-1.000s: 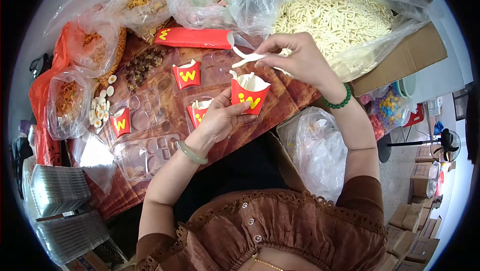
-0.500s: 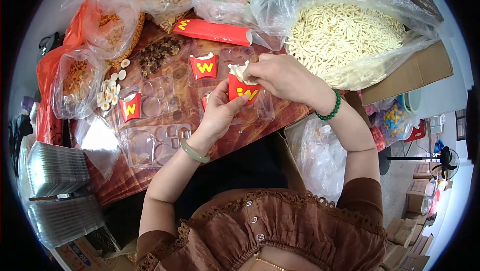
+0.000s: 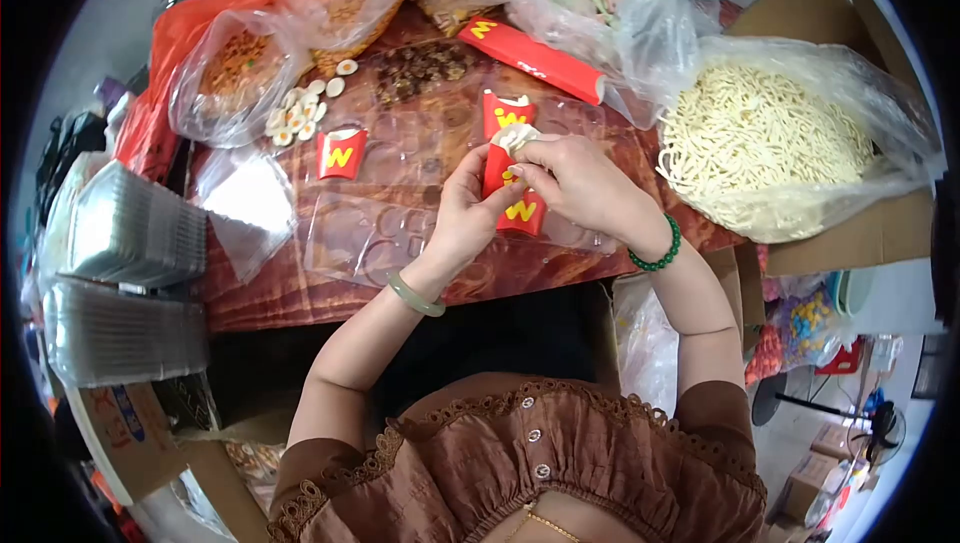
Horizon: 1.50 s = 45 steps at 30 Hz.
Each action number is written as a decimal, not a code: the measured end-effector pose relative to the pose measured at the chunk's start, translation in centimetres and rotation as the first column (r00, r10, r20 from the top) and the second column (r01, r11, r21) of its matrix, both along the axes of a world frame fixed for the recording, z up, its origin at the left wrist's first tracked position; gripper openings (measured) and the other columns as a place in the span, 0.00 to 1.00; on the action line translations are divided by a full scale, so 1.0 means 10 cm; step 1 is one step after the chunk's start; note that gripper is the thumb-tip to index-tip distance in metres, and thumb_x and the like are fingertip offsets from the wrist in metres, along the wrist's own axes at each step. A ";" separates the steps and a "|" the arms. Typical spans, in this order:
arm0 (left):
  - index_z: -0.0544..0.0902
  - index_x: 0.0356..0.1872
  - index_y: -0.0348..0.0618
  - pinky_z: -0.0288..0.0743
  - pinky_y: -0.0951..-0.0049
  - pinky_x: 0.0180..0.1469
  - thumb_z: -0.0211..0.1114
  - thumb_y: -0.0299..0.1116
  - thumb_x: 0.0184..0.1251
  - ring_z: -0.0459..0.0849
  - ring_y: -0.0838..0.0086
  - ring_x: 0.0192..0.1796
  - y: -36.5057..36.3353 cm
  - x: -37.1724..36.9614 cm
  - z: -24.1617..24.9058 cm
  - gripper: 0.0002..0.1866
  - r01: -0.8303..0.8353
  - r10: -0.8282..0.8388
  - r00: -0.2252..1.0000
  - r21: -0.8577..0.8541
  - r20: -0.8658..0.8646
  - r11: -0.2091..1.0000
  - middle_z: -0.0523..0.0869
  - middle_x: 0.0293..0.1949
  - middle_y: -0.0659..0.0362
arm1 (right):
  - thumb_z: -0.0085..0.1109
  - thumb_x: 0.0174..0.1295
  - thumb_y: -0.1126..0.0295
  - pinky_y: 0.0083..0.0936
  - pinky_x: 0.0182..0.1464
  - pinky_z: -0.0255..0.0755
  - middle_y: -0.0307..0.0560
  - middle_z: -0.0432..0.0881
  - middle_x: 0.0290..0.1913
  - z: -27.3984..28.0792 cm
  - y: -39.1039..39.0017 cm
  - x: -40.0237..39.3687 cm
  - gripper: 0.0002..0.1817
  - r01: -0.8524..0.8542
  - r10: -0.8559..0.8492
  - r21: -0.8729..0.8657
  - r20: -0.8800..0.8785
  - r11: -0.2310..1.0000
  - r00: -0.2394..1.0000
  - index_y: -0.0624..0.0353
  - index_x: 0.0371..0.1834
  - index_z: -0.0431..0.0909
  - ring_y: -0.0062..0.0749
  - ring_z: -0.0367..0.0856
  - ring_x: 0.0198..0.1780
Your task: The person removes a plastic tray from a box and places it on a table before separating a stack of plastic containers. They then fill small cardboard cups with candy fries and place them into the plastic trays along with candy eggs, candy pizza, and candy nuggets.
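Note:
My left hand (image 3: 470,198) is wrapped round a small red packet (image 3: 495,168) with a yellow mark, held upright above the table. White sticks (image 3: 514,137) stand out of its top. My right hand (image 3: 575,178) is closed at the packet's right side, fingers at the sticks and upper edge; its fingertips are partly hidden. Just behind is another filled red packet (image 3: 507,111), and below the held one lies a further packet (image 3: 522,213). A third filled packet (image 3: 342,154) sits in a clear tray to the left.
An open bag of white sticks (image 3: 765,138) lies in a cardboard box (image 3: 890,228) at the right. A stack of flat red packets (image 3: 535,60), egg-shaped candies (image 3: 297,117) and dark wrapped pieces (image 3: 415,71) lie farther back. Clear trays (image 3: 130,228) are stacked at left.
The camera view has shifted, moving the table's contents rightward. My hands have turned the held packet more side-on, and my right hand has moved from the sticks' top to the packet's side.

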<state>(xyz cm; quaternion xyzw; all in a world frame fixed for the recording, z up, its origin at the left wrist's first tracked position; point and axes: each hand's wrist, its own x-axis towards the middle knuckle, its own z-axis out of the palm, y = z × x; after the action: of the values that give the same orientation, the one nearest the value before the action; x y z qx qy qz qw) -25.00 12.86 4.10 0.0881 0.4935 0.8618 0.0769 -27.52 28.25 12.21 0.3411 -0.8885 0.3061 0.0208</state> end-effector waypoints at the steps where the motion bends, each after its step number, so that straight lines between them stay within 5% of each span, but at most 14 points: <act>1: 0.68 0.59 0.34 0.74 0.76 0.55 0.60 0.18 0.64 0.78 0.77 0.53 -0.07 0.04 -0.02 0.22 -0.047 0.046 0.999 -0.042 -0.013 0.998 0.78 0.52 0.56 | 0.55 0.60 0.73 0.37 0.36 0.71 0.57 0.80 0.33 0.01 -0.09 -0.02 0.06 -0.002 -0.003 0.059 0.086 0.998 0.996 0.65 0.36 0.76 0.51 0.80 0.35; 6: 0.68 0.58 0.34 0.73 0.78 0.53 0.61 0.21 0.65 0.78 0.80 0.50 -0.55 0.33 -0.02 0.21 -0.182 0.196 0.978 -0.163 0.070 0.970 0.79 0.49 0.58 | 0.56 0.61 0.72 0.34 0.35 0.72 0.58 0.80 0.32 -0.10 -0.63 -0.11 0.07 -0.160 0.142 0.044 0.269 0.986 0.953 0.66 0.38 0.75 0.47 0.82 0.36; 8: 0.68 0.59 0.34 0.74 0.79 0.52 0.60 0.20 0.65 0.78 0.80 0.50 -0.72 0.40 -0.03 0.21 -0.226 0.242 0.965 -0.147 0.101 0.963 0.79 0.48 0.58 | 0.57 0.60 0.73 0.32 0.37 0.74 0.55 0.81 0.34 -0.11 -0.83 -0.03 0.09 -0.150 0.147 0.000 0.218 0.989 0.965 0.64 0.41 0.75 0.44 0.82 0.36; 11: 0.67 0.60 0.35 0.75 0.79 0.51 0.59 0.19 0.65 0.78 0.80 0.50 -0.92 0.51 0.00 0.22 -0.270 0.279 0.949 -0.074 0.144 0.960 0.78 0.49 0.58 | 0.60 0.58 0.71 0.34 0.38 0.76 0.49 0.80 0.40 0.02 -1.08 0.11 0.12 -0.118 0.118 0.008 -0.089 0.993 0.989 0.58 0.45 0.77 0.45 0.82 0.37; 14: 0.67 0.60 0.35 0.75 0.79 0.50 0.59 0.19 0.65 0.78 0.80 0.49 -1.05 0.60 0.02 0.22 -0.353 0.357 0.928 -0.060 0.109 0.934 0.77 0.50 0.58 | 0.60 0.57 0.71 0.35 0.37 0.76 0.48 0.80 0.39 -0.02 -1.24 0.08 0.11 -0.263 0.266 0.044 -0.107 0.964 0.958 0.56 0.44 0.78 0.45 0.81 0.37; 27: 0.68 0.59 0.36 0.75 0.77 0.55 0.59 0.19 0.65 0.77 0.80 0.52 -1.32 0.70 0.00 0.21 -0.433 0.433 0.901 0.011 0.037 0.901 0.77 0.51 0.59 | 0.62 0.56 0.72 0.36 0.39 0.75 0.50 0.80 0.38 -0.05 -1.61 -0.05 0.10 -0.416 0.408 -0.058 -0.118 0.907 0.905 0.59 0.41 0.79 0.47 0.81 0.35; 29: 0.67 0.59 0.36 0.75 0.76 0.56 0.59 0.20 0.65 0.77 0.79 0.52 -1.33 0.71 -0.04 0.21 -0.439 0.440 0.897 -0.023 0.035 0.898 0.77 0.51 0.59 | 0.60 0.58 0.71 0.36 0.39 0.73 0.53 0.81 0.34 0.00 -1.64 -0.11 0.09 -0.484 0.471 0.059 0.162 0.873 0.867 0.63 0.40 0.79 0.48 0.80 0.35; 32: 0.67 0.60 0.37 0.78 0.75 0.54 0.56 0.19 0.67 0.79 0.77 0.51 -1.33 0.74 -0.06 0.20 -0.434 0.435 0.900 -0.031 0.035 0.901 0.78 0.51 0.58 | 0.60 0.59 0.69 0.35 0.38 0.72 0.56 0.81 0.31 0.05 -1.71 -0.15 0.10 -0.507 0.461 0.124 0.279 0.853 0.842 0.65 0.38 0.78 0.48 0.80 0.35; 35: 0.62 0.65 0.37 0.77 0.71 0.57 0.65 0.24 0.63 0.77 0.73 0.56 -1.41 0.83 -0.03 0.31 -0.415 0.418 0.905 -0.054 0.084 0.908 0.74 0.57 0.53 | 0.59 0.61 0.67 0.35 0.38 0.71 0.55 0.81 0.29 -0.06 -1.76 -0.20 0.11 -0.538 0.497 0.054 0.315 0.841 0.808 0.65 0.38 0.79 0.40 0.81 0.33; 36: 0.58 0.67 0.36 0.75 0.69 0.57 0.71 0.27 0.56 0.77 0.70 0.57 -1.47 0.91 0.09 0.39 -0.461 0.451 0.885 -0.353 -0.117 0.814 0.74 0.57 0.50 | 0.59 0.61 0.67 0.35 0.38 0.71 0.55 0.81 0.29 -0.12 -1.77 -0.22 0.11 -0.540 0.498 0.053 0.316 0.840 0.807 0.65 0.38 0.79 0.40 0.81 0.33; 38: 0.48 0.71 0.33 0.68 0.58 0.63 0.82 0.35 0.38 0.71 0.56 0.63 -1.69 1.00 0.08 0.61 -0.591 0.279 0.807 -0.730 -0.521 0.345 0.68 0.63 0.42 | 0.58 0.63 0.65 0.29 0.32 0.72 0.48 0.80 0.27 -0.22 -1.80 -0.27 0.12 -0.474 0.405 0.003 0.514 0.881 0.756 0.65 0.39 0.79 0.28 0.79 0.28; 39: 0.48 0.71 0.33 0.68 0.58 0.63 0.82 0.35 0.38 0.71 0.56 0.63 -1.76 1.03 0.00 0.61 -0.589 0.279 0.808 -0.731 -0.520 0.343 0.68 0.63 0.42 | 0.58 0.63 0.65 0.29 0.32 0.72 0.48 0.80 0.27 -0.24 -1.83 -0.27 0.12 -0.474 0.406 0.001 0.515 0.880 0.755 0.65 0.39 0.79 0.28 0.79 0.28; 41: 0.51 0.70 0.32 0.62 0.54 0.67 0.81 0.35 0.38 0.66 0.50 0.66 -1.81 1.10 -0.14 0.59 -0.544 0.192 0.835 -0.826 -0.516 0.149 0.65 0.65 0.41 | 0.56 0.65 0.63 0.23 0.26 0.71 0.41 0.79 0.25 -0.27 -1.91 -0.24 0.13 -0.395 0.274 0.030 0.672 0.918 0.688 0.64 0.41 0.79 0.20 0.76 0.24; 45: 0.58 0.67 0.31 0.63 0.54 0.65 0.80 0.36 0.38 0.67 0.47 0.64 -1.63 1.17 -0.37 0.53 -0.605 0.250 0.778 -0.795 -0.576 0.051 0.68 0.63 0.41 | 0.55 0.65 0.64 0.21 0.22 0.71 0.41 0.80 0.26 -0.71 -2.06 -0.27 0.14 -0.374 0.266 0.008 0.688 0.927 0.675 0.65 0.43 0.78 0.19 0.76 0.21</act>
<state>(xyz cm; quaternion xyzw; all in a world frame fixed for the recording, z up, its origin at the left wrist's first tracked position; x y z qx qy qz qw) -13.26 -3.47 0.44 -0.0104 0.9224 0.3170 -0.2205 -30.20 7.68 5.09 0.3576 -0.7809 0.3406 -0.3826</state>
